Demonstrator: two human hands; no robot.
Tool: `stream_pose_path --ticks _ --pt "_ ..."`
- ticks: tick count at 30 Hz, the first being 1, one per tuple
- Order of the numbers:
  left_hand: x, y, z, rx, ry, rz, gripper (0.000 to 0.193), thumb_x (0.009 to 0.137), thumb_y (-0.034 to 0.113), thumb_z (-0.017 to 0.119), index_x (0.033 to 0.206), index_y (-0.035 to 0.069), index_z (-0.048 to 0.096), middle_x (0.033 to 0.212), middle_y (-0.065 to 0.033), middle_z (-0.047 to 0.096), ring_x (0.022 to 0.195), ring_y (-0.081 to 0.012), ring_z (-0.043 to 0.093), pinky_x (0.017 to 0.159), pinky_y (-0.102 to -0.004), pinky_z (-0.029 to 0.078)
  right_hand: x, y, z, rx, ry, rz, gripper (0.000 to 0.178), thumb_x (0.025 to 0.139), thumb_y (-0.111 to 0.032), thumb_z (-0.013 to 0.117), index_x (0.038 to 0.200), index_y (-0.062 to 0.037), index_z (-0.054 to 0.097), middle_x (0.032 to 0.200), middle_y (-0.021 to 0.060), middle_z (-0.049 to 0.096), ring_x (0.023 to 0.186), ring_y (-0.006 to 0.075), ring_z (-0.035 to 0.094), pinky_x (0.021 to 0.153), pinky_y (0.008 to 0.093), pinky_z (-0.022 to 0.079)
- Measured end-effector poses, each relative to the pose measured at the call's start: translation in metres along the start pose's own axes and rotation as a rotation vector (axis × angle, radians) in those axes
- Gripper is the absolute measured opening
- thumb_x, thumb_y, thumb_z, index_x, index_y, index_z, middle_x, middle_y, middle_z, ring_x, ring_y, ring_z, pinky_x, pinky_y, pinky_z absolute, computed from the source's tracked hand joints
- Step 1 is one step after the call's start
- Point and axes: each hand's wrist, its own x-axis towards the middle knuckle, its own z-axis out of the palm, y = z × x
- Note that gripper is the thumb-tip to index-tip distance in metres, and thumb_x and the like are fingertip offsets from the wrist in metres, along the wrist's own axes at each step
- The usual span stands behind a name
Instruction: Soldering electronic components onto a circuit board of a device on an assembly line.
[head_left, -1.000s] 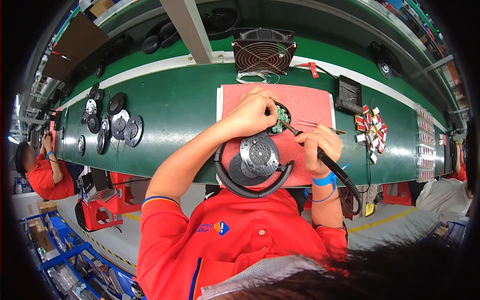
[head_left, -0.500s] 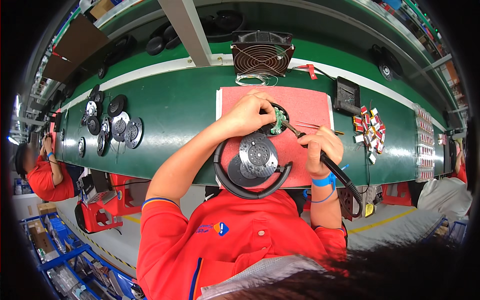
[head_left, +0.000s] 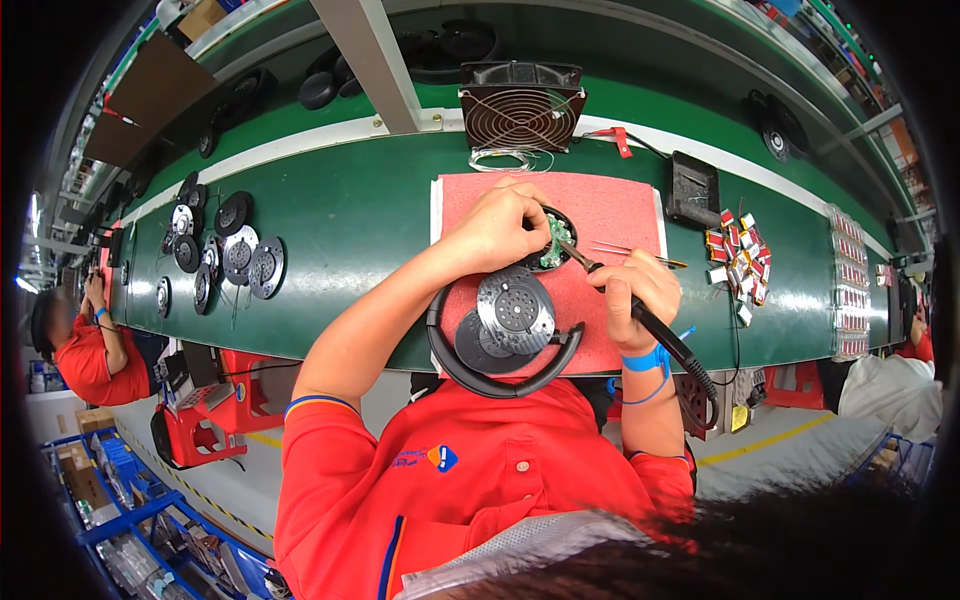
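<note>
A pair of headphones (head_left: 500, 387) lies on the pink mat (head_left: 610, 200), its black band curving toward me. One round ear cup stands open, showing a green circuit board (head_left: 556, 240). At that board's left edge, my left hand (head_left: 505, 228) is closed in a pinch; its fingertips hide what is between them. My right hand (head_left: 645, 297) grips a soldering iron (head_left: 650, 322), with the tip at the board. Two round speaker plates (head_left: 515, 310) overlap inside the band. Tweezers (head_left: 640, 253) lie just beyond my right hand.
A square fan (head_left: 522, 108) stands behind the mat. To the right are a black tray (head_left: 693, 190), a pile of small battery packs (head_left: 740, 262) and clear blister trays (head_left: 850, 285). Several round speaker plates (head_left: 240, 252) lie left. A co-worker (head_left: 95, 350) sits far left.
My right hand and the soldering iron have shifted slightly left, the tip staying at the board. My left hand has barely moved.
</note>
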Motion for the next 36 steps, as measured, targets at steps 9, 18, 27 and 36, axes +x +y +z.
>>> stream_pose_path --ticks 9,18,27,36 --pt "0.001 0.001 0.000 0.030 0.002 -0.003 0.009 0.071 0.007 0.064 0.074 0.000 0.069 0.103 -0.0103 0.066 0.100 -0.0254 0.057 0.092 -0.0348 0.042 0.000 0.002 0.003 0.006 0.000 -0.011 0.024 0.086 -0.014 0.057 0.066 -0.0024 0.063 0.054 0.0050 0.054 0.047 0.0178 0.046 0.045 0.0308 0.034" --pt "0.002 0.001 0.001 0.024 0.019 -0.026 0.009 0.070 0.006 0.064 0.074 0.000 0.069 0.102 -0.0097 0.066 0.100 -0.0253 0.056 0.092 -0.0346 0.042 0.000 0.001 0.001 -0.008 -0.017 -0.021 0.026 0.087 -0.015 0.056 0.065 -0.0024 0.063 0.054 0.0052 0.055 0.047 0.0178 0.045 0.045 0.0313 0.032" --pt "0.000 0.005 0.000 0.027 0.026 0.008 0.008 0.070 0.007 0.066 0.074 0.000 0.067 0.104 -0.0099 0.065 0.103 -0.0267 0.055 0.094 -0.0355 0.040 -0.002 0.001 -0.003 -0.004 0.026 -0.015 0.030 0.088 -0.016 0.054 0.064 -0.0017 0.063 0.053 0.0053 0.054 0.046 0.0175 0.043 0.044 0.0313 0.031" --pt "-0.010 0.014 -0.002 0.212 0.124 0.211 0.006 0.071 0.007 0.065 0.073 0.002 0.063 0.110 -0.0071 0.061 0.111 -0.0279 0.048 0.097 -0.0410 0.035 -0.001 0.001 -0.007 0.014 0.014 -0.032 0.030 0.088 -0.017 0.054 0.064 -0.0018 0.062 0.053 0.0056 0.054 0.046 0.0175 0.042 0.044 0.0311 0.030"
